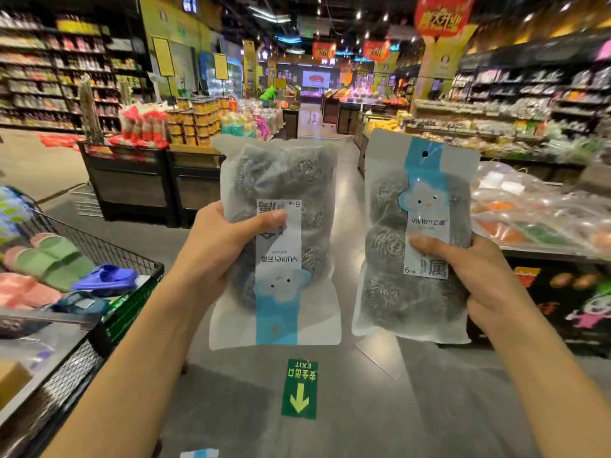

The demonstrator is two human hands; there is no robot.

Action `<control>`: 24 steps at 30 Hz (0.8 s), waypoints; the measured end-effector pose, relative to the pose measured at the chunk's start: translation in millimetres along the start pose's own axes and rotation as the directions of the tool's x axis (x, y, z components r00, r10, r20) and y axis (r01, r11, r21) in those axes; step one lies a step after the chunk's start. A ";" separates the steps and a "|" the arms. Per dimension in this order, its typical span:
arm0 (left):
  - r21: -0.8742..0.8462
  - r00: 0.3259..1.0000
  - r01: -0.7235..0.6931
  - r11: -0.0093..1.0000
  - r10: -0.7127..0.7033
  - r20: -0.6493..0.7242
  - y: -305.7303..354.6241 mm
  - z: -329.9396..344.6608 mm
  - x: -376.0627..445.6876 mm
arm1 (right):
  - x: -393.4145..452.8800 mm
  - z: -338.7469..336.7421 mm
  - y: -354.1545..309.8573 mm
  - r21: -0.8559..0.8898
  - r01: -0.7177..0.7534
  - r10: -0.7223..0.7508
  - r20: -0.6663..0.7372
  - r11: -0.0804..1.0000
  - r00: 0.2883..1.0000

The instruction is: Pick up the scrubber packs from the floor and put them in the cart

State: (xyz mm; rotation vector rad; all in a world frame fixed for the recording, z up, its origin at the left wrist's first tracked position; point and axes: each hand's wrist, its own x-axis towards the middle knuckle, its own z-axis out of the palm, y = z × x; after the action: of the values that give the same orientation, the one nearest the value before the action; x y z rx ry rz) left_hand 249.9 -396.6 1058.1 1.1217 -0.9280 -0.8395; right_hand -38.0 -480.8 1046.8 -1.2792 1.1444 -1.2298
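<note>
I hold two clear packs of steel-wool scrubbers up in front of me. My left hand (224, 246) grips the left scrubber pack (281, 180), which hangs upside down with its blue label strip pointing down. My right hand (476, 276) grips the right scrubber pack (390, 246), held upright with the hang hole at the top. The black wire cart (99, 249) stands at my lower left, holding green, pink and blue slippers. A corner of another pack (200, 453) shows on the floor at the bottom edge.
A grey aisle floor with a green exit arrow sticker (299, 388) lies below my hands. Dark display stands (152, 190) with stacked goods stand ahead on the left. A table of bagged goods (535, 219) runs along the right. Shelves line both sides.
</note>
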 end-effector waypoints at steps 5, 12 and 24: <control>0.032 1.000 -0.007 0.999 0.008 -0.030 8.2 -20.9 2.1 | -5.7 22.7 -7.0 0.032 0.047 -0.048 0.031 0.998 0.998; 0.039 0.987 -0.004 0.999 0.011 -0.161 10.0 -63.8 -10.3 | -6.4 65.2 -3.5 0.020 0.065 -0.067 0.105 0.998 0.992; 0.134 0.746 -0.078 0.988 0.148 -0.650 25.9 -108.6 -139.5 | -7.5 166.5 8.3 0.058 0.072 -0.092 0.595 0.996 0.798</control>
State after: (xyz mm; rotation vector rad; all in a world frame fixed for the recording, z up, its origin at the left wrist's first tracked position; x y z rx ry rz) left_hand 298.3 -225.5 1040.1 1.3094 -0.4293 -0.2427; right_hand 128.1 -467.0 1037.9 -1.5558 0.6048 -0.7960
